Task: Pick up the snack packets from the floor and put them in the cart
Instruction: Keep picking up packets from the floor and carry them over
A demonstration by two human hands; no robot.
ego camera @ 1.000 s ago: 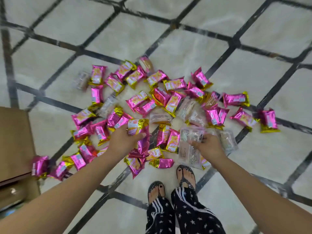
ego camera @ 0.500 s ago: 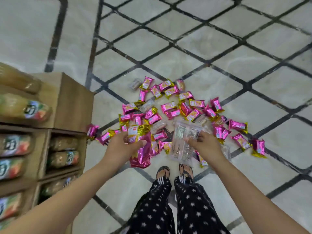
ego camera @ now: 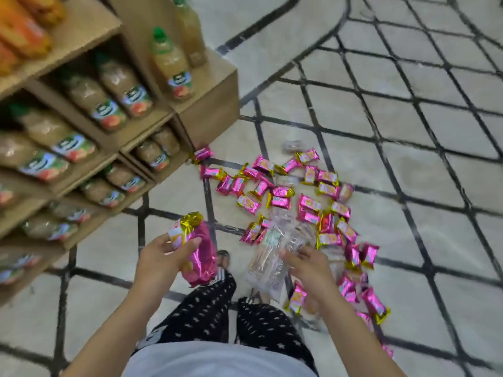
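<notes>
A second ago the person was bent low over the pile, with both hands down among the packets. Now the person has stood up, and the floor (ego camera: 408,240) looks much farther away. Both hands have come up full.

The left hand (ego camera: 160,257) has its grip closed round a bunch of pink and gold packets (ego camera: 197,248). The bunch sticks up at 12 o'clock from the hand and hangs down past the thumb. The right hand (ego camera: 310,265) has its grip closed on a bunch of clear packets (ego camera: 269,257), which lies at 9 o'clock from that hand. The two bunches are near each other but not touching.

Most of the snack packets are still on the floor. The pile of pink packets (ego camera: 280,197) lies at 12 o'clock from the hands and runs down to 4 o'clock past the right arm. One pink packet (ego camera: 202,153) lies just beside the corner of the shelf (ego camera: 209,104).

The shelf has come into view at 10 o'clock. It is full of juice bottles (ego camera: 174,69). It was only a brown edge before.

This looks like the end of one pick-up. The next job is likely to carry these two handfuls to the cart. The cart cannot be seen here, so the person may have to turn to find it. There are many packets left, so many more trips seem needed. The clear packets look slippery and could slide out on the way.
</notes>
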